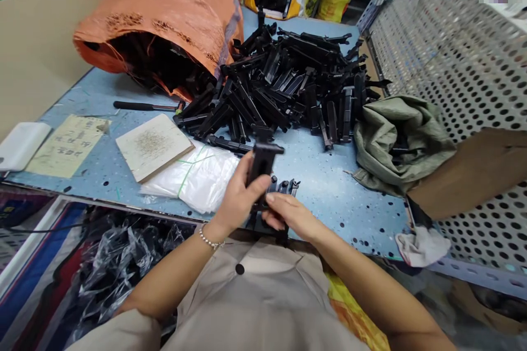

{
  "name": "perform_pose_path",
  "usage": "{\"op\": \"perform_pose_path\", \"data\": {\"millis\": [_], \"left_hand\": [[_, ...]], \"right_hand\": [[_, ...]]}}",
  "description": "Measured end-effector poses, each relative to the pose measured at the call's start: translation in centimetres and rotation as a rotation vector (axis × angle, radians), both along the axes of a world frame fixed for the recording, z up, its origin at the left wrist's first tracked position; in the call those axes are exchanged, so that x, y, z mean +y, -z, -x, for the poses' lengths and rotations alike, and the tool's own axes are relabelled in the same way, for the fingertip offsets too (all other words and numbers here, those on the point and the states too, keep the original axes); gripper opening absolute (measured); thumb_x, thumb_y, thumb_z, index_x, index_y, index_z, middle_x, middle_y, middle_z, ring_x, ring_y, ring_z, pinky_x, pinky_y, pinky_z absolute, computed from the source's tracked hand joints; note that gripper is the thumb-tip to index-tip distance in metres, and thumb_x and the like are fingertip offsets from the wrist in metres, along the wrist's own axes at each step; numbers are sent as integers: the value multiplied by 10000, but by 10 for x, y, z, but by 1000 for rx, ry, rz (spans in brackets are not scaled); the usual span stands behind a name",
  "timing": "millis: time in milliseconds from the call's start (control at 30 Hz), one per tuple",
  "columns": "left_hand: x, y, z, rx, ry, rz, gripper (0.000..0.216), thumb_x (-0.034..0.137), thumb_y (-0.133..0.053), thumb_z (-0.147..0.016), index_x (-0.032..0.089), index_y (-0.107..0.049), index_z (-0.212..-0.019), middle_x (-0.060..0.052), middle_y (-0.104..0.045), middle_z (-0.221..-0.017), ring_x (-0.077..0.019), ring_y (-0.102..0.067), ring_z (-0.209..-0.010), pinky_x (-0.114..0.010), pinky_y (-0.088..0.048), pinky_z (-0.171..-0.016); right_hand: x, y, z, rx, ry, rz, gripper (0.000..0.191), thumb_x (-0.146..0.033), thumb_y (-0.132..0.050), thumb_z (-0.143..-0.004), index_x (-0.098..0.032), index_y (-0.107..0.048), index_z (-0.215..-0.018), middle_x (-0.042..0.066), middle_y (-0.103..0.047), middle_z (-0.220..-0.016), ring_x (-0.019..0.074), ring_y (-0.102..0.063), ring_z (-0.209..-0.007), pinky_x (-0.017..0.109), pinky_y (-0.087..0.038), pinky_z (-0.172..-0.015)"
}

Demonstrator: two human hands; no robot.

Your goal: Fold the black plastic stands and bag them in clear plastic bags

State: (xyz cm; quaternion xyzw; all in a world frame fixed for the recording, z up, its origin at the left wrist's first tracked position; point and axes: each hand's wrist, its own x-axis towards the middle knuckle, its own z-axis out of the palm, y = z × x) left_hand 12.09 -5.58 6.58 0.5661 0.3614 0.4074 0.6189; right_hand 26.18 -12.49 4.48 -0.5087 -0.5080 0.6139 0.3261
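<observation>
Left hand [239,197], bracelet at the wrist, clamped around an upright black plastic bracket [262,160], fingers wrapped on its stem just above the table's near edge. Right hand [290,214] closed over the bracket's lower end, thumb on top, pressing down beside a small black fixture [284,186] on the blue table [329,186]. Just left of the hands, a stack of clear plastic bags [197,175], partly under a square wooden board [152,145]. Farther left, a handwritten cardboard sheet [68,145] and a white pad [20,145] at the table's corner. Right of the hands, a crumpled olive cloth sack [403,140]; below it a grey rag [420,247] at the edge. Beyond, heaped mid-table, a large pile of black brackets [296,88], well apart from the held one. Behind-left, an orange woven sack [173,11] lying open, more black parts inside. Perforated metal panel [453,55] along the right side.
</observation>
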Motion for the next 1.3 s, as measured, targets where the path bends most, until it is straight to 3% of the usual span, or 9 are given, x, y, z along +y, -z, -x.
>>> {"op": "perform_pose_path", "data": {"millis": [133,367,467,600,800,867,967,1067,1300], "left_hand": [[4,2,-7,-130,-24,328,337,483,-594,-852,179,-606,-997,-13,-608,-801,-96,-512,-601,-214,-416,-549],[1,8,-10,-184,-78,478,353,493,-658,-795,167,-619,-924,24,-545,-663,-82,-490,-542,-192,-402,-493],[3,8,-8,-209,-68,532,358,494,-643,-807,155,-625,-919,21,-539,-650,-80,-497,-553,-176,-385,-481],[0,8,-10,-138,-6,569,427,545,-608,-815,149,-599,-974,33,-522,-593,-85,-483,-501,-184,-369,-456],[3,36,12,148,-131,267,608,506,-632,-804,246,-381,-1293,3,-620,-846,-177,-639,-714,-310,-519,-655],[5,53,20,366,-128,146,549,494,-574,-838,212,-425,-1285,-55,-644,-957,-231,-654,-859,-399,-520,-795],[1,76,18,577,-61,7,456,432,-474,-890,179,-492,-1269,-124,-628,-1155,-285,-598,-1101,-484,-441,-981],[-7,91,5,605,-42,-165,400,365,-421,-907,167,-557,-1227,-141,-571,-1265,-275,-515,-1229,-480,-376,-1077],[-12,78,-1,525,-98,-283,401,356,-511,-884,197,-569,-1248,-122,-515,-1303,-267,-448,-1260,-500,-312,-1122]], "right_hand": [[4,-15,-12,-581,-46,-589,388,-521,-438,-943,-169,-594,-985,88,-611,-861,207,-537,-805,341,-437,-720],[3,-9,-9,-585,-144,-494,390,-413,-268,-1027,-180,-556,-904,16,-608,-739,142,-553,-657,260,-434,-611],[5,-11,-12,-855,-168,-825,321,-412,-404,-992,-144,-569,-1057,83,-638,-874,199,-558,-766,313,-422,-650],[6,-9,-13,-1014,-243,-1097,326,-361,-386,-1001,-150,-598,-871,62,-604,-722,193,-529,-679,318,-362,-598],[22,4,-21,-895,-310,-736,383,-411,-281,-1025,-204,-578,-898,25,-649,-817,149,-563,-716,262,-388,-640],[44,10,-45,-1005,-86,-583,345,-333,-261,-1032,-215,-582,-989,42,-656,-939,165,-574,-848,266,-406,-714],[83,19,-97,-1363,472,-339,296,-218,-329,-989,-161,-550,-1178,153,-589,-1153,261,-499,-1060,350,-394,-828],[109,27,-142,-1501,698,-164,401,-175,-412,-935,-121,-453,-1330,211,-510,-1257,309,-442,-1121,402,-379,-858],[81,21,-178,-856,816,-163,414,-302,-487,-875,-114,-529,-1241,171,-574,-1134,257,-544,-1018,389,-460,-838]]}}
